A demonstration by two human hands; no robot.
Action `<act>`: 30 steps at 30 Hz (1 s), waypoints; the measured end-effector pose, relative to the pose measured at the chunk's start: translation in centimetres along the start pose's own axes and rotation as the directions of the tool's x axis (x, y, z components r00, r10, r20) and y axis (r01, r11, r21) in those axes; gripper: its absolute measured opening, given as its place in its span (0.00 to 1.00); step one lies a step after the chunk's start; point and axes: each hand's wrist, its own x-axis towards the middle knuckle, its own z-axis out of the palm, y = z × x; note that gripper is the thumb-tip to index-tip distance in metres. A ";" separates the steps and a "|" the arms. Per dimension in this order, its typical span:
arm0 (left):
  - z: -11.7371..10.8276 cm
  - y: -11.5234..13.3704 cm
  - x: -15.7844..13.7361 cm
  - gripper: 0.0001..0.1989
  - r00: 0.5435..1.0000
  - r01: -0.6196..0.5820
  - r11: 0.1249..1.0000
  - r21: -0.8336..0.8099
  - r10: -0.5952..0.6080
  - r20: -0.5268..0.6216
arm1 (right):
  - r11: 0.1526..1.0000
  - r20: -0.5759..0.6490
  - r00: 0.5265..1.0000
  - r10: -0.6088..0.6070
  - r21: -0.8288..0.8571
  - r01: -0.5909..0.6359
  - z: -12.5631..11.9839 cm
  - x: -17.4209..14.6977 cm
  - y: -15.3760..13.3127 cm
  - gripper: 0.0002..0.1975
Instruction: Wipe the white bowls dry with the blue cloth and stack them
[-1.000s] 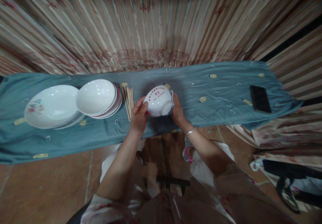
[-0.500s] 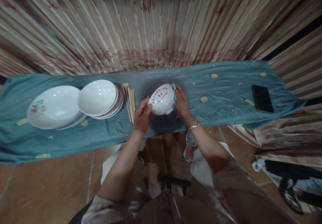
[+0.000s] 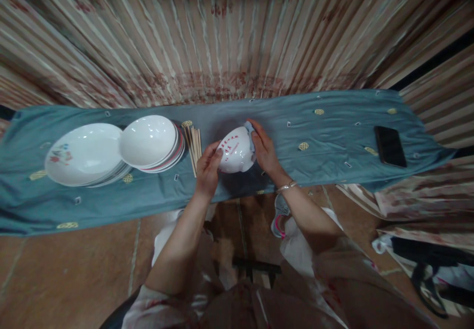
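Over the middle of the teal cloth (image 3: 326, 136) I see both hands on one small white bowl (image 3: 236, 150) with red lettering on its side. Bowl is tipped, base facing toward me and right, held just above the cloth; can't tell if it touches the cloth. Left hand (image 3: 207, 171) grips the bowl's left rim, thumb and fingers closed onto it. Right hand (image 3: 264, 149) is curled over the bowl's right side, pressing a small bluish rag (image 3: 250, 130) against it; only a scrap of the rag shows near the fingertips. Thin bracelet (image 3: 287, 187) on the right wrist.

Just left of the bowl a bundle of wooden chopsticks (image 3: 194, 142) lies on the cloth, close to my left thumb but apart from it. Further left a stack of white bowls (image 3: 150, 141) with red-edged rims underneath, and touching or overlapping it on the far left a stack of wide white plates (image 3: 85, 154) with a small coloured motif. Far right on the cloth, well apart from the hands, a dark phone (image 3: 390, 145) lies flat. Striped floral curtain (image 3: 237, 38) hangs behind the cloth. Reddish tile floor (image 3: 74, 265) below, my lap in the lower frame.
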 end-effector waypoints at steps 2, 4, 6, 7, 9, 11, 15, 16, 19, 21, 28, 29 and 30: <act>0.0 0.1 0.0 0.14 1.000 0.026 0.999 0.043 -0.026 0.012 | 0.999 0.012 1.000 -0.020 -0.029 0.020 0.0 -0.3 -0.7 0.34; 0.0 0.1 -0.1 0.15 0.999 0.042 0.997 0.066 -0.045 0.032 | 0.997 0.035 0.998 -0.052 -0.048 0.053 0.0 -0.6 -1.3 0.34; -0.1 0.1 -0.1 0.17 0.998 0.050 0.997 0.063 -0.053 0.044 | 0.996 0.055 0.996 -0.072 -0.047 0.075 -0.1 -0.6 -1.7 0.33; -0.1 0.1 -0.1 0.18 0.997 0.054 0.997 0.052 -0.056 0.048 | 0.997 0.063 0.996 -0.069 -0.037 0.072 -0.1 -0.6 -1.7 0.33; -0.2 0.0 0.0 0.19 0.996 0.067 0.997 0.031 -0.069 0.054 | 0.999 0.072 0.997 -0.042 -0.007 0.042 -0.2 -0.2 -1.2 0.33; -0.3 -0.2 0.1 0.20 0.995 0.086 0.996 0.007 -0.087 0.049 | 1.000 0.069 0.998 -0.003 0.028 0.001 -0.1 0.2 -0.2 0.33; -0.6 -0.6 0.3 0.20 0.997 0.081 0.995 -0.063 -0.080 0.011 | 0.993 0.039 0.996 0.075 0.083 -0.078 0.1 0.8 2.5 0.35; -0.6 -0.7 0.4 0.19 0.997 0.077 0.994 -0.079 -0.078 -0.002 | 0.991 0.033 0.995 0.097 0.094 -0.100 0.2 0.8 3.1 0.36; -0.6 -0.9 0.6 0.19 0.993 0.096 0.988 -0.119 -0.103 -0.053 | 0.982 0.011 0.989 0.148 0.120 -0.148 0.7 0.5 4.6 0.35; -0.6 -0.9 0.7 0.19 0.989 0.121 0.982 -0.148 -0.133 -0.070 | 0.976 0.001 0.985 0.171 0.134 -0.169 1.3 0.1 5.1 0.35; -1.2 -1.0 1.1 0.20 0.978 0.190 0.933 -0.305 -0.207 -0.022 | 0.952 -0.016 0.969 0.247 0.190 -0.240 2.7 -0.8 5.1 0.34; -1.3 -1.0 1.1 0.20 0.975 0.206 0.926 -0.317 -0.222 -0.015 | 0.954 -0.014 0.969 0.247 0.179 -0.241 2.7 -0.9 5.0 0.34; -1.5 -1.0 1.2 0.20 0.971 0.224 0.918 -0.328 -0.240 -0.008 | 0.957 -0.014 0.970 0.243 0.165 -0.238 2.6 -1.0 4.9 0.34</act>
